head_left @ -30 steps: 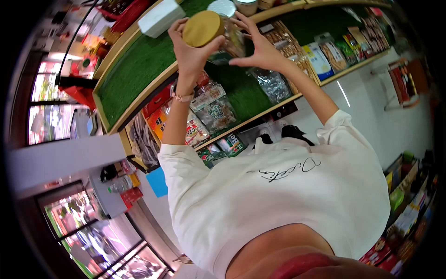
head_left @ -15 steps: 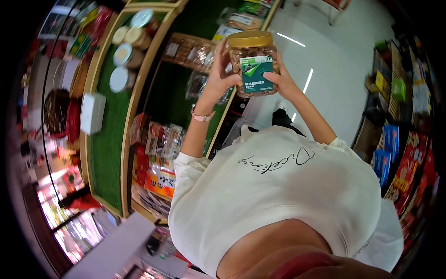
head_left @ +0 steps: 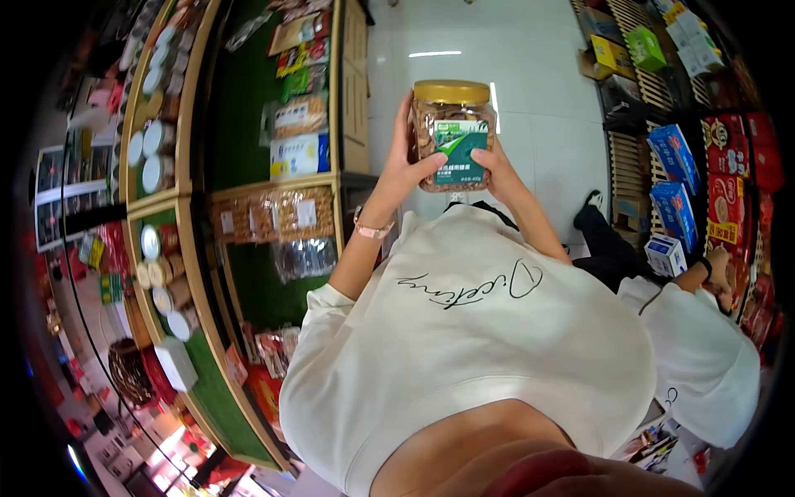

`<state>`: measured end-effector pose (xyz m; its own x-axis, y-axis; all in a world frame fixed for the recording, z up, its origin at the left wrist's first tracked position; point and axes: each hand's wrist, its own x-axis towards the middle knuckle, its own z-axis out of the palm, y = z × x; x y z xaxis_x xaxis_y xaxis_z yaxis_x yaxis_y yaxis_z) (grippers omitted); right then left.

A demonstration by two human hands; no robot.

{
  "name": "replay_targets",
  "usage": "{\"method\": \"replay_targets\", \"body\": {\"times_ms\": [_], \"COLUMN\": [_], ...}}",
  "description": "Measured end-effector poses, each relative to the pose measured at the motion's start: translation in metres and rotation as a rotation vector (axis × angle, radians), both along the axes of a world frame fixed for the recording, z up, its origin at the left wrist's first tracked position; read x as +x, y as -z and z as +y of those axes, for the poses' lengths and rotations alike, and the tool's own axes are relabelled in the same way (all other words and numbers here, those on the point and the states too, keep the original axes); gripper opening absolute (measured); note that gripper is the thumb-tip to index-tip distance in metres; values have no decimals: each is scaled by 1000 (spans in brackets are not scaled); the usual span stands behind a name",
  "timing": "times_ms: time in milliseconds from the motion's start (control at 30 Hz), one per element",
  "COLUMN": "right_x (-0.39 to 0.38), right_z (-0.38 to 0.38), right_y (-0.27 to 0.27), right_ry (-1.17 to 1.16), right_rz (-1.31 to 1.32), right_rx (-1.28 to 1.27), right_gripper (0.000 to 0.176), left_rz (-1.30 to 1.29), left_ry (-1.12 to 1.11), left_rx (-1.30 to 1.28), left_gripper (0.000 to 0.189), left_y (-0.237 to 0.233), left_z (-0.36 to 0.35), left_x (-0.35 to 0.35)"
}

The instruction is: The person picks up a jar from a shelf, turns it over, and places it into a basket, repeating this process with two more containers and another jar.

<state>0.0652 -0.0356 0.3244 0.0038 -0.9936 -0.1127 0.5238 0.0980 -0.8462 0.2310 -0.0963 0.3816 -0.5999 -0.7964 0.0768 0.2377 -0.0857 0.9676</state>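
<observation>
**A:** Head view, upper centre of the frame: a clear jar (head_left: pixel 452 137) with a gold lid (head_left: pixel 451 89), upright, its green label (head_left: pixel 460 153) turned toward the camera. Who has hold of it?

**B:** The wearer, with both hands. The left hand (head_left: pixel 406 166) wraps the jar's left wall, thumb laid across the front beside the label. The right hand (head_left: pixel 499 168) presses the right wall, fingers round the back. Both hands are closed firmly on the jar, and nothing else bears it.

**A:** And its place among the surroundings?

**B:** It is in the air over the white floor (head_left: pixel 530 74), well apart from the green-lined shelf (head_left: pixel 240 124) at the left of the frame. At lower right another person in a white sleeve (head_left: pixel 704 340) reaches toward the red boxes (head_left: pixel 729 207).

**A:** Which step is in hand?

**B:** As I judge it, a hold-and-look stage: the jar is raised, the label faces the wearer and the lid is on.

**A:** What would a next move call for?

**B:** The walls look smooth and the jar looks full. Any move would need an even squeeze from both sides, or one palm under the base before the other hand lets go.
</observation>
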Motion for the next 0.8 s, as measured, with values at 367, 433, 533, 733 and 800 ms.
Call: {"method": "replay_targets", "body": {"times_ms": [367,433,533,733,800], "right_x": [-96,-103,-119,-157,-172], "right_z": [-61,-75,-111,-213,-254], "right_y": [-16,-17,-5,0,-8], "right_ry": [159,197,236,295,273], "right_rz": [-12,7,35,176,235], "right_rx": [-13,-1,33,-26,-36], "right_gripper": [91,88,83,84,86], "left_rz": [-43,-62,-59,-33,-34], "left_ry": [123,158,175,172,157], "left_rx": [-12,27,50,117,130], "left_gripper": [95,94,94,94,93], "left_y": [1,3,11,39,46], "left_z": [-87,-105,-142,-243,-286], "left_x": [-111,-122,-140,-179,-192]}}
